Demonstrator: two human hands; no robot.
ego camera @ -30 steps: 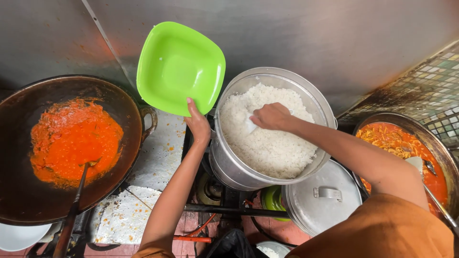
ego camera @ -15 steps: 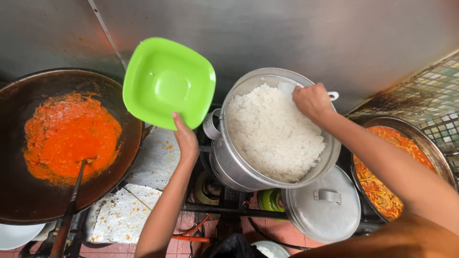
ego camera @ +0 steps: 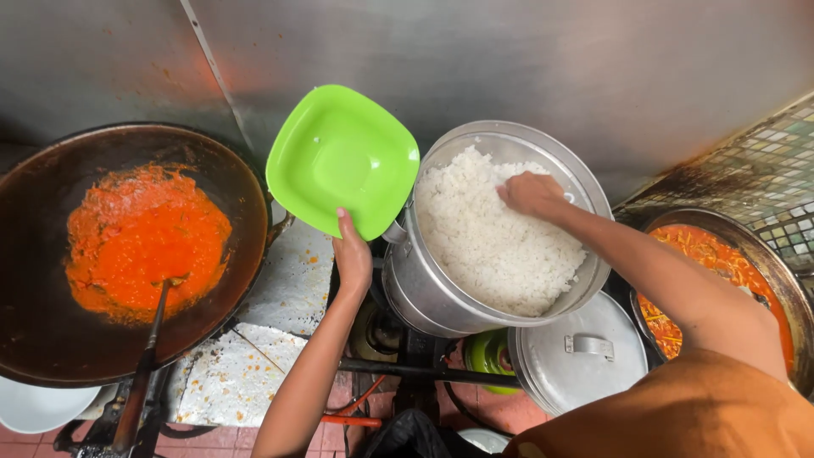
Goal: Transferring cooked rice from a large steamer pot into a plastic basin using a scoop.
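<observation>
My left hand (ego camera: 352,254) grips the lower edge of a bright green square plate (ego camera: 343,161), tilted up and empty, just left of a large metal pot (ego camera: 424,297). The pot is full of white rice (ego camera: 492,246). My right hand (ego camera: 532,193) reaches into the pot at its far side, fingers closed on a white rice scoop, of which only a bit shows by the rim. The plate's right edge nearly touches the pot's rim.
A dark wok (ego camera: 51,339) with red sauce (ego camera: 144,237) and a ladle (ego camera: 144,365) sits at left. The pot's lid (ego camera: 577,356) lies below the pot. A pan of red noodles (ego camera: 721,254) is at right. A steel wall stands behind.
My left hand brought the green plate down and right, close to the pot's rim. My right hand went to the pot's far right rim, then back over the rice.
</observation>
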